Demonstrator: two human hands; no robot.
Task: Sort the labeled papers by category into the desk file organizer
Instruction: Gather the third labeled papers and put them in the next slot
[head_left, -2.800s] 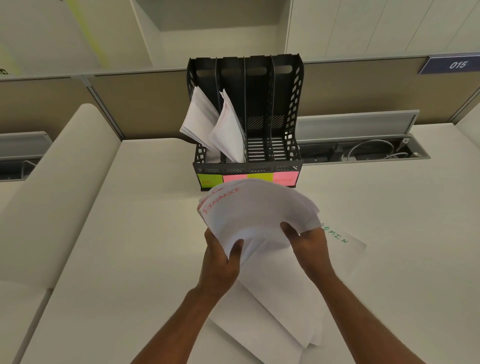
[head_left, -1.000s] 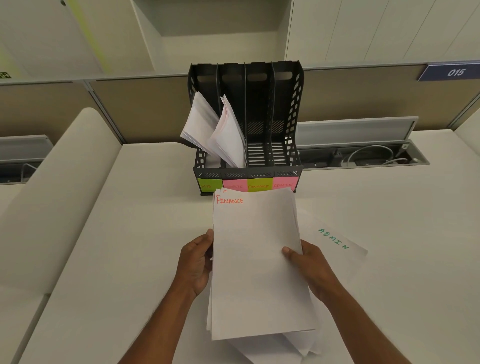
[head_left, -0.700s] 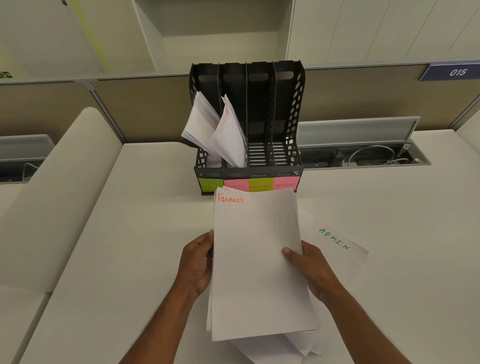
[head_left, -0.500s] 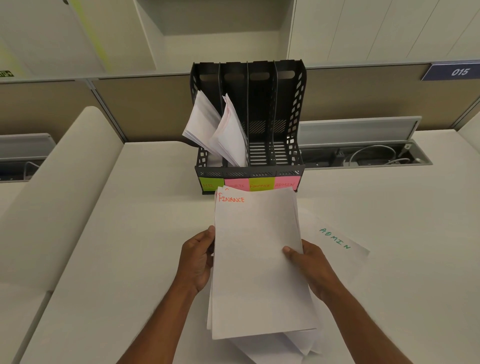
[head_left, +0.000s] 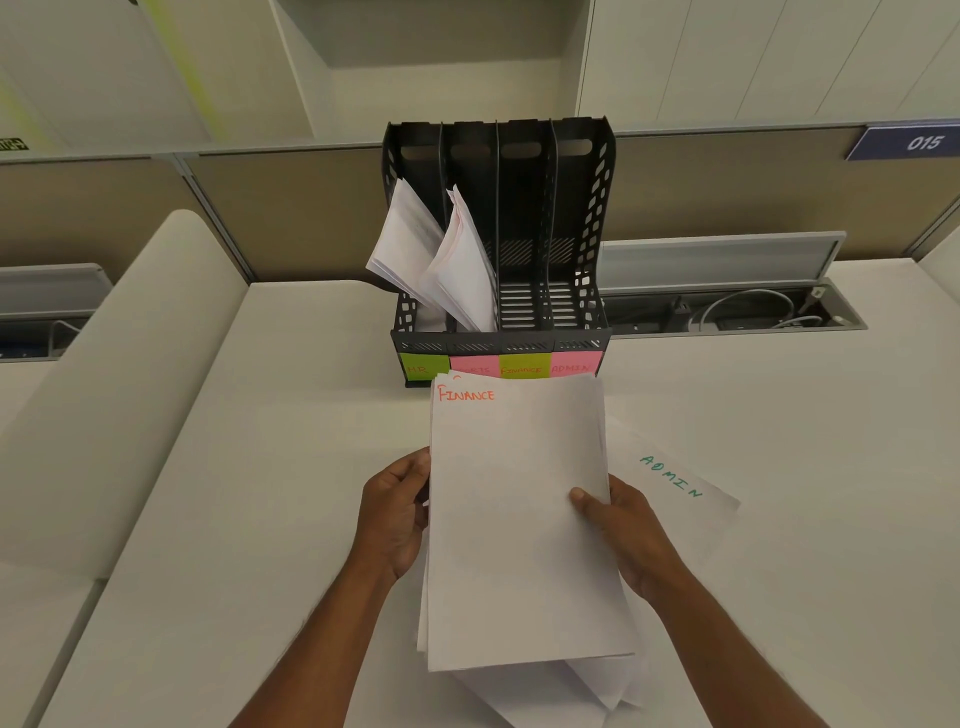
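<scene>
Left to right: the left hand (head_left: 397, 512) and right hand (head_left: 621, 525) are gripping the FINANCE stack (head_left: 519, 519) above the tabletop (head_left: 234, 493), near the file organizer (head_left: 498, 234). Its two left compartments are holding papers; FINANCE and ADMIN compartments are standing empty, with the ADMIN sheet (head_left: 675, 480) lying unsorted

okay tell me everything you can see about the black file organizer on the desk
The black file organizer is a perforated, plastic-looking rack standing upright on the white desk against the partition. It has four tall slots side by side. Sticky notes along the front lip alternate green and pink; three read HR, FINANCE and ADMIN, while the second is partly hidden. The two left slots hold leaning white papers; the two right slots look empty. Neither hand touches it.
</scene>
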